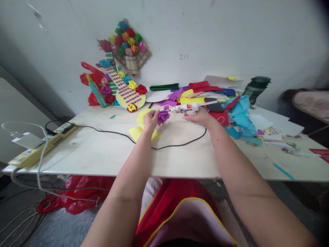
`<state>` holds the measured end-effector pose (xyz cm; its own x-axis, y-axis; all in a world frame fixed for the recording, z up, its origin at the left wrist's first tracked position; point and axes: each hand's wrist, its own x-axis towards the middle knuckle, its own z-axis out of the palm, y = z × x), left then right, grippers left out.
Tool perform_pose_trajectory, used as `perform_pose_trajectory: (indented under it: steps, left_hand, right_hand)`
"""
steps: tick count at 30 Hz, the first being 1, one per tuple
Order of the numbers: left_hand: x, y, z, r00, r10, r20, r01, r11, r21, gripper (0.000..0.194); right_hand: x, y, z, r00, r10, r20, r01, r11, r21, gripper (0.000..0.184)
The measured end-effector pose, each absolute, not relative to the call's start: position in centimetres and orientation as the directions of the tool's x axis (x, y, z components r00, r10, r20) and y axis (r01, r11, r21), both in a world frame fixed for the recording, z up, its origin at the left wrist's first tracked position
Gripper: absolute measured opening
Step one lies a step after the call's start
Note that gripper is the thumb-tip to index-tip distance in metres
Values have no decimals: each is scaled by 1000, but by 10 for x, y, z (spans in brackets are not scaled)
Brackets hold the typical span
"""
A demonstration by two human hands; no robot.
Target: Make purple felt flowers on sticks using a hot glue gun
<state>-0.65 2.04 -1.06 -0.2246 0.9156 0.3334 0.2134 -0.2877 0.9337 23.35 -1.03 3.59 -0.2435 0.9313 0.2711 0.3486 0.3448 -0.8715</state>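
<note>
Over the middle of the white table, my left hand is closed in a pinch on a purple paper flower. My right hand is wrapped round a white hot glue gun, with a glue stick poking out of its back end. The gun's nozzle points left and is close to the flower; whether they touch I cannot tell. Yellow paper lies beneath and beside my left hand. A black cord runs from the gun across the table to the left.
A yellow power strip lies at the left edge. Behind stand a flower-decked paper guitar and a flower basket craft. Coloured paper and crumpled blue paper are piled right, near a dark bottle.
</note>
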Motion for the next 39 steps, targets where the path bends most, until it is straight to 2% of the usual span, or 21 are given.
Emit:
perform_pose_trajectory:
  steps: [3, 7, 18, 28, 39]
  left_hand:
    - [-4, 21, -13, -274, 870, 410, 281, -336, 899, 36]
    - [-3, 23, -16, -254, 864, 435, 292, -360, 886, 37]
    - [-3, 26, -20, -223, 877, 425, 338, -339, 878, 37]
    - [-1, 20, -14, -207, 871, 445, 396, -342, 852, 41]
    - [0, 19, -14, -206, 872, 444, 411, -334, 848, 40]
  right_hand:
    - [232, -7, 32, -230, 936, 266, 372, 337, -865, 31]
    - [231, -1, 26, -225, 931, 287, 411, 358, -838, 31]
    - [226, -1, 25, -235, 904, 358, 488, 428, -760, 36]
    - [227, 8, 20, -265, 891, 369, 575, 453, -681, 24]
    - [228, 12, 18, -278, 865, 417, 591, 496, -636, 26]
